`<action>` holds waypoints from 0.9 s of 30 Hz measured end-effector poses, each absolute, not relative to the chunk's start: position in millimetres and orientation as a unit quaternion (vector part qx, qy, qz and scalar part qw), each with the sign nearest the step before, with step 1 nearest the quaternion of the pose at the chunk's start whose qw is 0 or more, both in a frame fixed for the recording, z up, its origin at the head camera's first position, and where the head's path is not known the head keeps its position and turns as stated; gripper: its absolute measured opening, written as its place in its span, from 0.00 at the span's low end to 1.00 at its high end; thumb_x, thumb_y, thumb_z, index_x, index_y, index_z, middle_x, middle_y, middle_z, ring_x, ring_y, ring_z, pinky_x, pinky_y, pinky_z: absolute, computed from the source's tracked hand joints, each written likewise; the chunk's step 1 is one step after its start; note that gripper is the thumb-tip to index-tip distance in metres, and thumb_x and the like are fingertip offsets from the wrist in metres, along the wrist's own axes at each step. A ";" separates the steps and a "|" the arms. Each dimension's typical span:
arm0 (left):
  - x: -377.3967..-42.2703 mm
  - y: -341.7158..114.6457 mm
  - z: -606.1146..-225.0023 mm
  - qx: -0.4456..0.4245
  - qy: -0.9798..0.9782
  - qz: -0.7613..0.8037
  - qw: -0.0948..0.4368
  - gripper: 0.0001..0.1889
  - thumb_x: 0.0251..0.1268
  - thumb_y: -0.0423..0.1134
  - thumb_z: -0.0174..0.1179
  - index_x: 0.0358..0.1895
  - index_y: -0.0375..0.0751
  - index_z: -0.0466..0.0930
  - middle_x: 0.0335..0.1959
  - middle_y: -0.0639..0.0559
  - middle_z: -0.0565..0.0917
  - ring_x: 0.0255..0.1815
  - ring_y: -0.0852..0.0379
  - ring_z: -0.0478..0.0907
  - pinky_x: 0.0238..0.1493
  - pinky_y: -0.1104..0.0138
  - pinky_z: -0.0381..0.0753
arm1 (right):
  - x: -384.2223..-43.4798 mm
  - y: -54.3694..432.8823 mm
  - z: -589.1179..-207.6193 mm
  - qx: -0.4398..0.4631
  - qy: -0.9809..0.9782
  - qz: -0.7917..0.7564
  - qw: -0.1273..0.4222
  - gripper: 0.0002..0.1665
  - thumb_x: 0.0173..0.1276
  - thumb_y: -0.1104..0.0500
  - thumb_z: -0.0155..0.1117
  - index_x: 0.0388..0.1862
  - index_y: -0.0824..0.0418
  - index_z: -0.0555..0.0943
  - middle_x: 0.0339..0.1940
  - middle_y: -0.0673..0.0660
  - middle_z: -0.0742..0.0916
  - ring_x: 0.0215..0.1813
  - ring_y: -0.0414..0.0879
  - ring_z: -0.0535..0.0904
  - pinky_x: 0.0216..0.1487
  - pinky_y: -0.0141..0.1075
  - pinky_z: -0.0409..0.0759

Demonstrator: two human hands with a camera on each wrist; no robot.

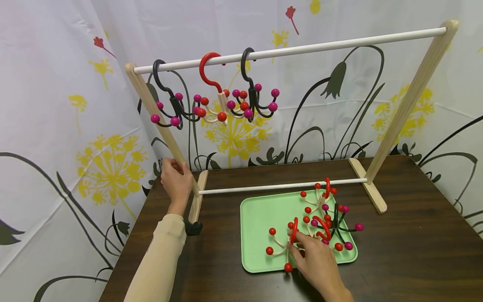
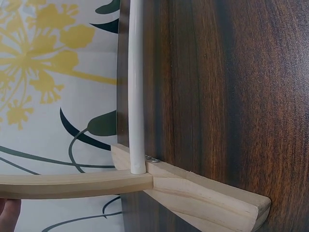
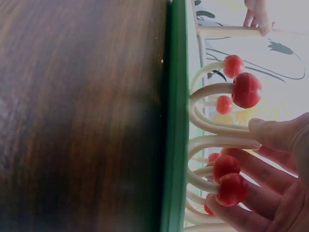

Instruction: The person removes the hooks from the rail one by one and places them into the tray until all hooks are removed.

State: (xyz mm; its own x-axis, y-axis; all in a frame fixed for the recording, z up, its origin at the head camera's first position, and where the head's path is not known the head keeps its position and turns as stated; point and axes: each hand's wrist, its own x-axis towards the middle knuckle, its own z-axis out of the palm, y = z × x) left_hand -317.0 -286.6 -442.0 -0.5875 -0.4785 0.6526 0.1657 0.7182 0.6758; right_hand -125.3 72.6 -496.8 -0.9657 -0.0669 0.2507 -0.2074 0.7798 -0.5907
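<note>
My left hand (image 1: 176, 181) grips the left wooden upright (image 1: 162, 121) of a rack, and its fingertips show at the edge of the left wrist view. With my right hand (image 1: 315, 258) I pinch the cream stem of a multi-arm hanger (image 3: 212, 90) with a red hook and red ball tips. That hanger lies at the front of a green tray (image 1: 260, 218). Beside it on the tray are a black hanger (image 1: 336, 224) with magenta balls and another red-hooked hanger (image 1: 320, 201). My fingers partly hide the hangers beneath them.
From the rack's white top rail (image 1: 302, 50) hang a black hanger (image 1: 176, 105), a red-hooked hanger (image 1: 221, 100) and another black hanger (image 1: 252, 96). A white lower rail (image 1: 279, 187) runs behind the tray. Wooden feet stand on the dark table (image 1: 415, 251); a flowered curtain hangs behind.
</note>
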 end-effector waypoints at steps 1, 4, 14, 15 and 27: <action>-316.8 -287.0 -442.2 0.096 -0.814 -0.363 0.444 0.11 0.61 0.36 0.62 0.39 0.32 0.72 0.31 0.40 0.76 0.32 0.42 0.74 0.39 0.47 0.70 | -125.1 72.6 -496.1 0.074 -0.937 0.323 0.108 0.10 0.59 0.54 0.75 0.34 0.43 0.81 0.33 0.46 0.89 0.37 0.47 0.85 0.32 0.40 0.76; -316.4 -288.2 -442.1 0.096 -0.813 -0.363 0.445 0.11 0.62 0.36 0.62 0.40 0.32 0.72 0.32 0.40 0.76 0.33 0.42 0.74 0.39 0.47 0.70 | -124.2 72.5 -493.9 0.075 -0.937 0.323 0.109 0.10 0.58 0.54 0.75 0.35 0.44 0.82 0.34 0.47 0.89 0.38 0.47 0.85 0.33 0.41 0.77; -314.8 -289.4 -439.7 0.093 -0.813 -0.361 0.448 0.11 0.61 0.35 0.62 0.39 0.31 0.72 0.31 0.40 0.75 0.32 0.42 0.74 0.39 0.46 0.70 | -110.1 78.9 -474.6 0.089 -0.930 0.323 0.150 0.20 0.54 0.56 0.79 0.47 0.50 0.87 0.37 0.48 0.90 0.37 0.43 0.86 0.36 0.42 0.79; -314.7 -289.5 -439.5 0.093 -0.812 -0.362 0.448 0.11 0.61 0.35 0.62 0.39 0.31 0.72 0.31 0.40 0.75 0.32 0.42 0.74 0.39 0.46 0.70 | -108.3 80.1 -469.5 0.091 -0.930 0.322 0.151 0.21 0.53 0.56 0.79 0.48 0.51 0.87 0.37 0.48 0.90 0.37 0.43 0.86 0.36 0.41 0.79; -314.4 -286.9 -440.0 0.090 -0.814 -0.363 0.445 0.11 0.61 0.36 0.62 0.39 0.32 0.72 0.30 0.41 0.76 0.32 0.42 0.74 0.39 0.46 0.70 | -117.3 101.1 -389.7 0.204 -0.861 0.387 0.260 0.16 0.52 0.68 0.77 0.41 0.55 0.88 0.34 0.42 0.89 0.32 0.32 0.83 0.33 0.26 0.79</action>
State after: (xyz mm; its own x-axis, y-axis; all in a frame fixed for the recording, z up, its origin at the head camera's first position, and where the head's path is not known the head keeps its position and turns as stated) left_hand -314.4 -286.9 -440.0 -0.5886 -0.4688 0.6586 0.1759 0.7209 0.6704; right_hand -117.3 101.1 -389.7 -0.7812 -0.1506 0.6058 -0.5531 0.6170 -0.5598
